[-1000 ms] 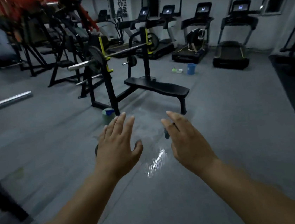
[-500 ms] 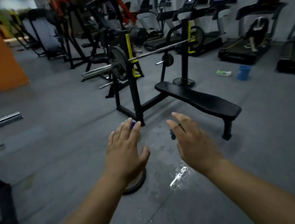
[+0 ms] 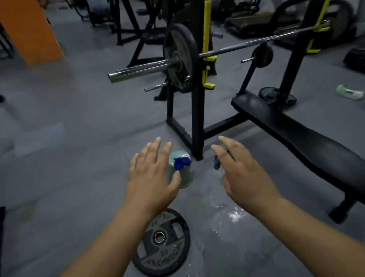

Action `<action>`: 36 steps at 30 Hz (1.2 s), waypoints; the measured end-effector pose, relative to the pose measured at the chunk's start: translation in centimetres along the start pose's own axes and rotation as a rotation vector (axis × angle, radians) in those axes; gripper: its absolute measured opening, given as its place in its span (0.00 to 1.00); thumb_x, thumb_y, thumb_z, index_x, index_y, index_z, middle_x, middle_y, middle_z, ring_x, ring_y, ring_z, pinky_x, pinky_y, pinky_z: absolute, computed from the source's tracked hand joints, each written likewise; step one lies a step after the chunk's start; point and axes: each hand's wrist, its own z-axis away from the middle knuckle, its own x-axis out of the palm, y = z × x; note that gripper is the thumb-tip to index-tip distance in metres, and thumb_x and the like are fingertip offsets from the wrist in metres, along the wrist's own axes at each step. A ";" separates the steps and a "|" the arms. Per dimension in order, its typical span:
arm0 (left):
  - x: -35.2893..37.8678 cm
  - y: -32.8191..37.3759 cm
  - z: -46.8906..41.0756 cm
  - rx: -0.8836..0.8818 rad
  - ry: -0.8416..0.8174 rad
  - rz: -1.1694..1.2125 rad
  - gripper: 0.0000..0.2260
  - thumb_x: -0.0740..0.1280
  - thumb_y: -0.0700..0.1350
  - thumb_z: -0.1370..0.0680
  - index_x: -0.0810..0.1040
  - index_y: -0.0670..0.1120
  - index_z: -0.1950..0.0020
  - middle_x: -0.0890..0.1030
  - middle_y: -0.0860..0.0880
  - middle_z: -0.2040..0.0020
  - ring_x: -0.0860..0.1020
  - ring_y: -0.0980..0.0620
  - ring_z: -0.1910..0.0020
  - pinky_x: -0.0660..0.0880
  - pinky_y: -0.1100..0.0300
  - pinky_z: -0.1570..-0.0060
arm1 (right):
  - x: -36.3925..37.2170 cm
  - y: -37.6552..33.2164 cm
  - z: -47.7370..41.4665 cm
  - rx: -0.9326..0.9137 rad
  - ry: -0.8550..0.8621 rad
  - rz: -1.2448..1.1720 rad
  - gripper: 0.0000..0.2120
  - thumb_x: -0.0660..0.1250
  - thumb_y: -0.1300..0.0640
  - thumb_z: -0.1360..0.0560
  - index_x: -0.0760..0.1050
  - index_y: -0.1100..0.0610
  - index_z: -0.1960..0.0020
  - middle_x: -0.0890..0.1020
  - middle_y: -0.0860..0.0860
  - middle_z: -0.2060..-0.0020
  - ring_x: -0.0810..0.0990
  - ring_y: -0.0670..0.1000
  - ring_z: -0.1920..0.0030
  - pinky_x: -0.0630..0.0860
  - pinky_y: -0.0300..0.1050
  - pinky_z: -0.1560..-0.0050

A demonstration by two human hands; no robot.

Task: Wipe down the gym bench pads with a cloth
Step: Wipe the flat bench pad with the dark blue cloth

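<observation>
Left hand (image 3: pixel 150 176) and right hand (image 3: pixel 242 172) are out flat, fingers spread, apart, holding nothing, palms down over the grey rubber floor (image 3: pixel 64 151). The crumpled blue cloth (image 3: pixel 181 163) sits on top of a pale green round tub (image 3: pixel 185 179) on the floor, beside the left thumb and near the black steel rack upright (image 3: pixel 197 118). The long black padded bench pad (image 3: pixel 310 146) lies right, untouched; 1 black iron weight plate (image 3: pixel 164 249) marked 20 lies flat under the left wrist.
</observation>
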 end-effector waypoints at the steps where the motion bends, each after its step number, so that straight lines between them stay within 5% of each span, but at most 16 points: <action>1: 1.0 -0.5 -2.0 -0.021 -0.009 0.002 0.32 0.55 0.60 0.20 0.50 0.53 0.18 0.48 0.50 0.18 0.48 0.49 0.19 0.45 0.50 0.23 | 1.3 1.0 -1.8 -0.001 -0.027 -0.018 0.30 0.67 0.70 0.30 0.68 0.60 0.29 0.67 0.57 0.29 0.67 0.58 0.29 0.77 0.57 0.38; 12: 18.9 -5.4 -21.5 -0.284 -0.095 0.041 0.34 0.52 0.61 0.23 0.51 0.54 0.18 0.48 0.50 0.18 0.49 0.48 0.20 0.45 0.50 0.22 | 21.2 15.1 -21.6 -0.110 -0.295 -0.107 0.30 0.65 0.67 0.27 0.65 0.57 0.26 0.63 0.53 0.25 0.64 0.56 0.27 0.74 0.52 0.35; 18: 30.9 -8.9 -30.1 -0.410 -0.151 0.090 0.32 0.59 0.59 0.21 0.54 0.52 0.19 0.51 0.48 0.18 0.52 0.46 0.20 0.48 0.49 0.23 | 33.8 22.3 -27.4 -0.110 -0.458 -0.152 0.32 0.65 0.67 0.26 0.62 0.56 0.24 0.60 0.52 0.24 0.63 0.53 0.26 0.71 0.50 0.32; 26: 51.8 -15.6 -38.7 -0.339 -0.271 0.072 0.31 0.57 0.58 0.22 0.57 0.51 0.20 0.54 0.46 0.18 0.53 0.44 0.21 0.50 0.47 0.23 | 53.3 28.2 -30.6 -0.037 -0.439 -0.182 0.31 0.66 0.68 0.27 0.66 0.58 0.25 0.64 0.53 0.25 0.66 0.53 0.27 0.66 0.41 0.32; 32: 68.6 -21.0 -42.9 -0.266 -0.406 -0.007 0.30 0.58 0.59 0.20 0.53 0.55 0.19 0.49 0.46 0.18 0.49 0.42 0.20 0.49 0.44 0.23 | 67.7 31.6 -31.9 -0.087 -0.465 -0.140 0.33 0.65 0.67 0.26 0.62 0.56 0.23 0.59 0.52 0.23 0.58 0.51 0.24 0.67 0.49 0.28; 34: 72.3 -22.7 -42.5 -0.198 -0.410 -0.051 0.26 0.59 0.58 0.19 0.61 0.55 0.22 0.57 0.46 0.20 0.56 0.43 0.22 0.57 0.46 0.25 | 71.7 32.3 -32.7 -0.140 -0.428 -0.157 0.31 0.65 0.69 0.27 0.65 0.57 0.26 0.62 0.54 0.25 0.61 0.53 0.25 0.68 0.49 0.30; 36: 74.9 -24.1 -41.7 -0.132 -0.327 -0.036 0.20 0.62 0.55 0.20 0.71 0.52 0.29 0.71 0.47 0.30 0.70 0.43 0.33 0.71 0.49 0.39 | 75.6 32.6 -33.4 -0.157 -0.384 -0.181 0.26 0.65 0.68 0.27 0.68 0.58 0.29 0.65 0.56 0.26 0.63 0.54 0.27 0.70 0.50 0.32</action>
